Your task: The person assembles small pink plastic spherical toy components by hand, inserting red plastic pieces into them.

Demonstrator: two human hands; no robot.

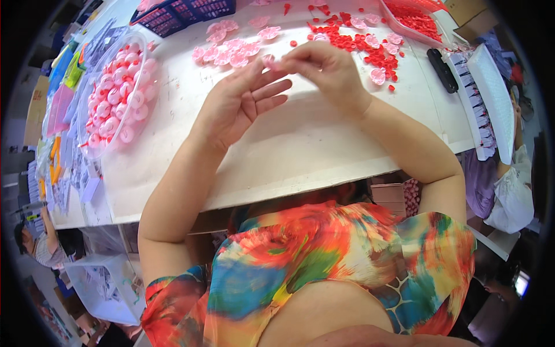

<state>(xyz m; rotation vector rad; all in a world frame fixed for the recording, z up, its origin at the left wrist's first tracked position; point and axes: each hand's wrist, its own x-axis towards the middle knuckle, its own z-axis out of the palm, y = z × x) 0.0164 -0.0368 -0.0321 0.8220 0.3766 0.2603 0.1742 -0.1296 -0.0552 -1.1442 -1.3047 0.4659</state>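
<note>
A small pink plastic piece (269, 62) is pinched between the thumb and index finger of my left hand (240, 98); its other fingers stretch out to the right. My right hand (332, 72) meets it from the other side, fingertips closed together beside the piece, and what they grip is too small to make out. Just beyond my left hand lie several translucent pink petal-edged pieces (237, 52). Past my right hand are many loose small red plastic caps (378, 58), with some pink pieces among them.
A clear tub (139, 87) of pink-and-white balls with red parts stands at the left. At the back are a dark blue basket (182, 17) and a tray of red parts (413, 23). A black tool-like object (442, 70) and white box (491, 95) lie right. People sit nearby.
</note>
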